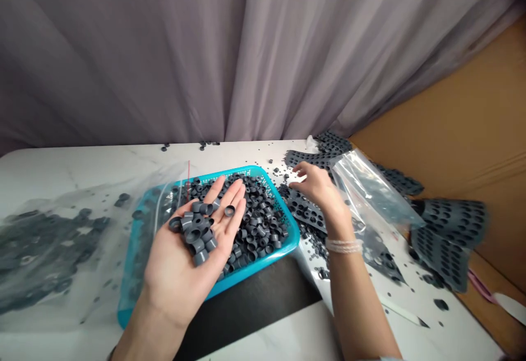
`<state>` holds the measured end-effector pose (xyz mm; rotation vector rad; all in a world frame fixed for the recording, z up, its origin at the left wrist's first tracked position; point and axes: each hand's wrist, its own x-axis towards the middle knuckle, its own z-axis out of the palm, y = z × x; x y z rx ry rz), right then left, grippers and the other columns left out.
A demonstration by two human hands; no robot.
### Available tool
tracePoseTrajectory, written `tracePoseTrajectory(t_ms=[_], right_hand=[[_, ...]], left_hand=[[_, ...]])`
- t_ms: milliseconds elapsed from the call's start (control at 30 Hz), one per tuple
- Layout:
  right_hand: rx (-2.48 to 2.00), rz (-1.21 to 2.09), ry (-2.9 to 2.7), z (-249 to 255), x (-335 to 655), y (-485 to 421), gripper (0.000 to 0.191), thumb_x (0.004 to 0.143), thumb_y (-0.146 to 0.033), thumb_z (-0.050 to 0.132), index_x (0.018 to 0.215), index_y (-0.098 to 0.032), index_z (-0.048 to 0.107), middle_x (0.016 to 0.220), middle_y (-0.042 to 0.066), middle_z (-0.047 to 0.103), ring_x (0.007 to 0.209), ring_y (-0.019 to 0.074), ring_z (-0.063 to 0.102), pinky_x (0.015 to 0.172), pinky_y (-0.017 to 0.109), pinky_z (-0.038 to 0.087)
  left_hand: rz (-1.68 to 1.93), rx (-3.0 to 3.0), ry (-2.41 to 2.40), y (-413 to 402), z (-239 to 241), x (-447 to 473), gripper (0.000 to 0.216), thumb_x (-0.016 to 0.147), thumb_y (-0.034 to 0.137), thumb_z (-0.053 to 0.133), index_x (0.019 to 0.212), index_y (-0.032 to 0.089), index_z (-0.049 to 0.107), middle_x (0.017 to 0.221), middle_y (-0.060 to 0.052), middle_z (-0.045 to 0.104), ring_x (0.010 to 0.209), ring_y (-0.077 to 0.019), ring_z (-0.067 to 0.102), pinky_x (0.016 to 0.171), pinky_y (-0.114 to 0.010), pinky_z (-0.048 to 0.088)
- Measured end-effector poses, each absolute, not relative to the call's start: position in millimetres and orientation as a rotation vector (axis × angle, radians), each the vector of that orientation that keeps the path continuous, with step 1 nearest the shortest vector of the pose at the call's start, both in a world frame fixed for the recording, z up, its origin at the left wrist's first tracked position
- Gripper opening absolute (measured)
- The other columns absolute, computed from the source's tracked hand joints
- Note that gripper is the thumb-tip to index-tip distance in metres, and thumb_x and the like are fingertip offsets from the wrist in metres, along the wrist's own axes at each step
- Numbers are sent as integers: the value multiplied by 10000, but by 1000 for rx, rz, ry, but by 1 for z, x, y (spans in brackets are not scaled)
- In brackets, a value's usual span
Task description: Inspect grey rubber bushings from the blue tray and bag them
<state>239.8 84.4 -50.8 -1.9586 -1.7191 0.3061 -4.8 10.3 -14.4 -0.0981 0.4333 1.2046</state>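
My left hand point(184, 262) is palm up with its fingers stretched out, holding a pile of small dark grey plastic caps point(198, 235). One ring-like cap point(229, 211) lies apart on the fingers. Below this hand is a turquoise basket point(292, 240) filled with many similar caps point(258, 224). To the basket's right, my right hand point(316, 185) hovers with bent fingers, thumb and fingertips apart, and nothing visible between them. A perforated dark grey sheet point(306, 213) and small loose bits lie beneath it.
A clear zip bag point(53, 251) of dark pieces lies left, partly over the basket. More clear bags point(373, 185) and perforated sheets point(447, 240) are at right. A white pen point(402, 311) lies near the right front. Grey curtains point(238, 54) hang behind the white table point(82, 169).
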Motion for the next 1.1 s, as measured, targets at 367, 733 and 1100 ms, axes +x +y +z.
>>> tracePoseTrajectory(t_ms=[367,733,1100], right_hand=[[-1119,750,-2164,33,148,20,120,796,-137,620,875,-226,641,913,-2,675,824,135,610,739,256,467],[-1095,1498,-1509,0,145,50,190,801,-340,629,810,-150,631,683,-19,576,540,58,441,490,202,327],[-1058,1522,-1406,-2,151,52,186,800,-341,627,842,-184,535,616,-57,501,450,46,371,399,178,341]], left_hand=[[1166,-72,515,9,-3,-8,464,917,230,281,1338,210,475,1268,-119,607,1120,-207,604,794,-312,560],[1199,-130,453,8,0,-7,498,881,215,331,1367,179,435,1316,-146,557,1201,-263,535,904,-386,535],[1196,-177,495,8,3,-5,532,876,183,334,1401,104,362,1324,-198,537,1206,-283,523,888,-381,545]])
